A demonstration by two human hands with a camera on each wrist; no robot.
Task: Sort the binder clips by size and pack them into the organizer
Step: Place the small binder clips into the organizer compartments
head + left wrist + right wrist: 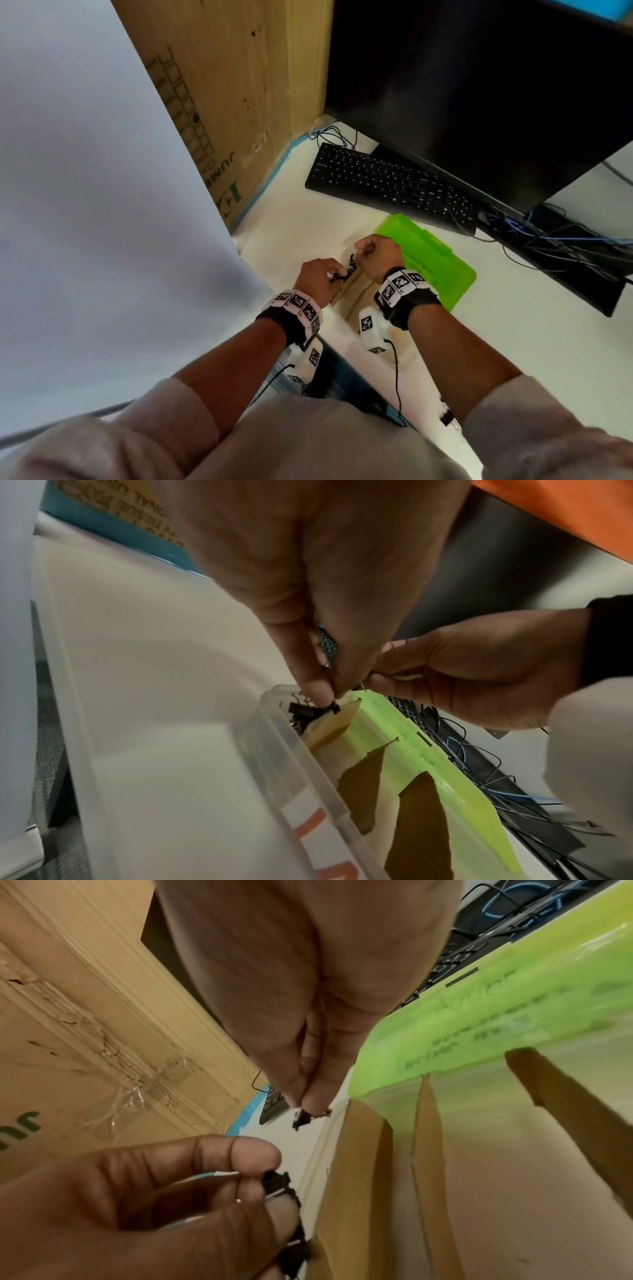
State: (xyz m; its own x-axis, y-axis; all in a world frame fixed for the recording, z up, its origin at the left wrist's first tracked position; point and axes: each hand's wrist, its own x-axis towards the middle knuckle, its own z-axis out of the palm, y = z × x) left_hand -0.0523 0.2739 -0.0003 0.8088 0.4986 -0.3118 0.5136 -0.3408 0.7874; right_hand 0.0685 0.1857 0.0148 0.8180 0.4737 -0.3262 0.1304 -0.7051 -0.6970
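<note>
A clear organizer [274,739] with brown cardboard dividers [363,785] lies under both hands, its green lid [432,260] folded open to the right. My left hand [334,275] grips a string of small black binder clips [286,1191] over the organizer's far-left corner. Just beyond it, my right hand [359,251] pinches one small black binder clip [301,1119] by its wire handle between thumb and fingertips. More black clips [298,712] lie in the corner compartment. The two nearer compartments look bare.
A black keyboard [387,181] and a dark monitor [479,85] stand behind the organizer, with tangled cables [561,236] to the right. A large cardboard box [233,96] rises at the left of the white desk [513,325]. A grey panel [96,192] fills the left.
</note>
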